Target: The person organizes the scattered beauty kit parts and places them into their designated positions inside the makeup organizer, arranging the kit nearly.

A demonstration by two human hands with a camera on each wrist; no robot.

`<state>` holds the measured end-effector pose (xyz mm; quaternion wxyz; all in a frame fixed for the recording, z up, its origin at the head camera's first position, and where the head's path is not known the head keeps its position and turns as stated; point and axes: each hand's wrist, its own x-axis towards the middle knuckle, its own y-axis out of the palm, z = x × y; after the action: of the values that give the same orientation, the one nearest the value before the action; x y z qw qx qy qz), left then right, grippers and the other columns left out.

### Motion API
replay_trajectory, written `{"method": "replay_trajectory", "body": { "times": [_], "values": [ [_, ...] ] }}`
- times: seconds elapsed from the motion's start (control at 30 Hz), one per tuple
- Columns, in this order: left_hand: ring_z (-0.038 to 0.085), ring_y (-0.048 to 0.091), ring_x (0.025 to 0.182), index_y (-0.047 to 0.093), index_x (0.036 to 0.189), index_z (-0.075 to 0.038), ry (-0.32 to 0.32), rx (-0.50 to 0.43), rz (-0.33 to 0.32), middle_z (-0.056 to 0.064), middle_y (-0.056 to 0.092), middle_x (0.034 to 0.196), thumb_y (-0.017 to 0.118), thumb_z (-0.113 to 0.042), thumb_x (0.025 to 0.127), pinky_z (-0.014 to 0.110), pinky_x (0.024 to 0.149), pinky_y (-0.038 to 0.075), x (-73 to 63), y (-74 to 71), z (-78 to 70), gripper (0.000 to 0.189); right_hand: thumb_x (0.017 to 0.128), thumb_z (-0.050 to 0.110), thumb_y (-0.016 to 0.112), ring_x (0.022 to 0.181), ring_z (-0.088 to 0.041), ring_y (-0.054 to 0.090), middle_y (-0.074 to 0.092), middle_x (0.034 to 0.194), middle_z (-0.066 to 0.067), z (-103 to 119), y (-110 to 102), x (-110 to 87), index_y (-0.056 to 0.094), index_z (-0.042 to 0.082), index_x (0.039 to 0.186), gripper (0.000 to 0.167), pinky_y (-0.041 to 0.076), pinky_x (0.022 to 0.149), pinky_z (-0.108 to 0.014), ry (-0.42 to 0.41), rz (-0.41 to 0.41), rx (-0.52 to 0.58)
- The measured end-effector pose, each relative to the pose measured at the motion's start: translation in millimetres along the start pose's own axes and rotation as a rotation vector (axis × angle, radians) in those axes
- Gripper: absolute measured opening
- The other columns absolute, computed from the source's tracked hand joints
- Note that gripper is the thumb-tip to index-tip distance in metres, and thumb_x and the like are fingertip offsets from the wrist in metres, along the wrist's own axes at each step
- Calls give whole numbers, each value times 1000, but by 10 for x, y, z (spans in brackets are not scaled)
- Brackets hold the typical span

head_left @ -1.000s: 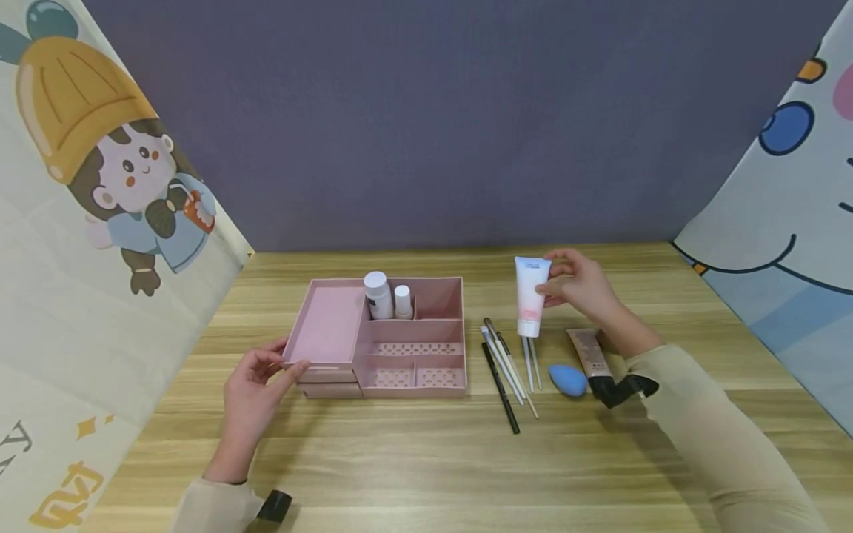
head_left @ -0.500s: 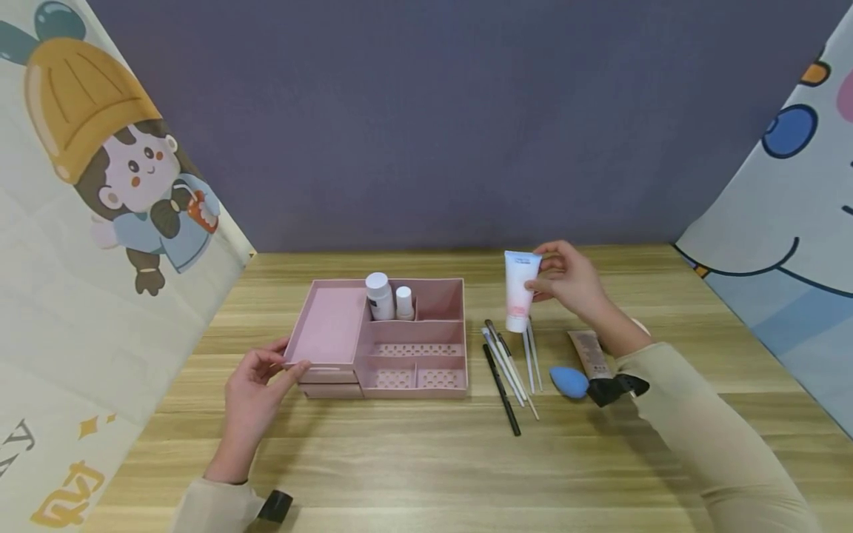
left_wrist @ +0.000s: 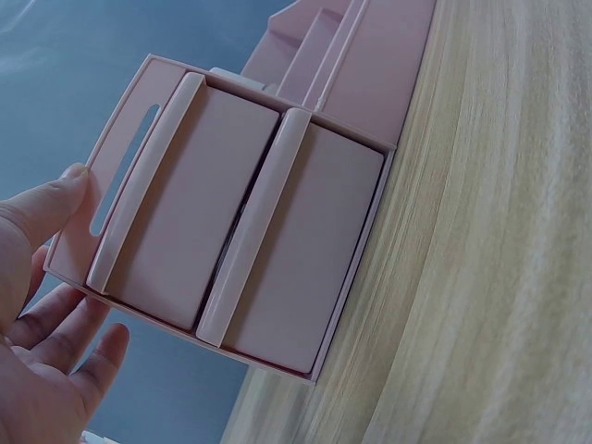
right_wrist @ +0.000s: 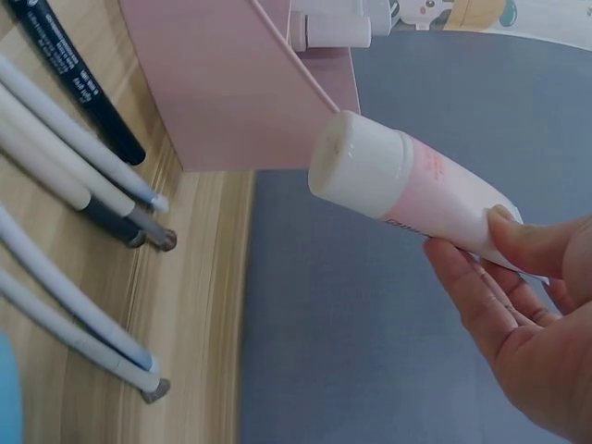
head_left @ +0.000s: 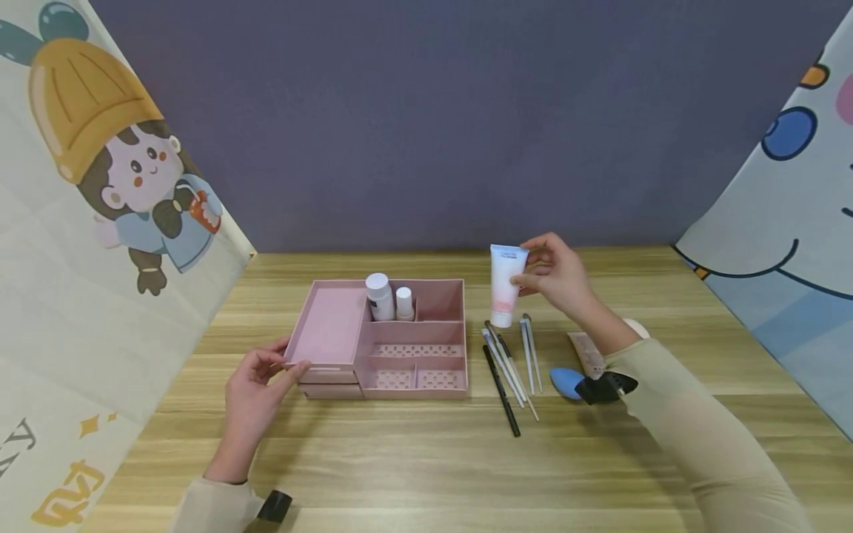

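My right hand (head_left: 558,280) pinches a white-and-pink squeeze tube (head_left: 507,277) between thumb and fingers, its white cap pointing down, above the table to the right of the pink desktop organizer (head_left: 329,322). In the right wrist view the tube's cap (right_wrist: 356,165) overlaps the organizer's side wall. My left hand (head_left: 256,389) grips the organizer's front left corner, thumb on the front edge and fingers along the side. Two closed drawers (left_wrist: 194,213) face the left wrist camera. A white bottle (head_left: 380,297) and a smaller white-capped bottle (head_left: 404,304) stand in a back compartment.
Several makeup brushes (head_left: 509,370) and a black pencil (head_left: 501,390) lie right of the organizer. Further right are a blue makeup sponge (head_left: 565,382) and a brownish tube (head_left: 586,354), partly covered by the right wrist. A dark partition (head_left: 466,133) rises behind the wooden table (head_left: 400,466).
My right hand has carried the squeeze tube leftward and slightly up, toward the organizer. The left hand stays on the organizer's corner.
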<state>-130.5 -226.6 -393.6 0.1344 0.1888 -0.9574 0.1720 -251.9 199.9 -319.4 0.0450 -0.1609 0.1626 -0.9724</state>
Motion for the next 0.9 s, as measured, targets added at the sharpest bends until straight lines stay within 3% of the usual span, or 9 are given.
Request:
{"method": "replay_trajectory", "body": {
  "times": [0.2, 0.73, 0.9],
  "values": [
    [-7, 60, 100, 54, 91, 9, 4, -2, -5, 21, 64, 125, 78, 11, 79, 10, 84, 50, -12, 0, -4, 27, 82, -16, 72, 70, -8, 66, 59, 101, -25, 47, 81, 25, 44, -10, 124, 51, 62, 65, -46, -31, -9, 10],
    [-8, 59, 98, 53, 93, 11, 7, -12, 2, 22, 63, 126, 78, 8, 81, 8, 83, 49, -41, -10, -50, 28, 78, -19, 73, 69, -7, 67, 61, 96, -22, 74, 314, 67, 46, -10, 114, 46, 62, 62, -35, -119, -37, 73],
    [-8, 60, 98, 53, 93, 11, 11, -26, -3, 21, 64, 125, 78, 9, 81, 9, 83, 49, -38, -4, -56, 28, 78, -20, 73, 69, -7, 67, 61, 100, -27, 97, 371, 83, 45, -10, 112, 46, 62, 64, -39, -139, -46, 93]
  ]
}}
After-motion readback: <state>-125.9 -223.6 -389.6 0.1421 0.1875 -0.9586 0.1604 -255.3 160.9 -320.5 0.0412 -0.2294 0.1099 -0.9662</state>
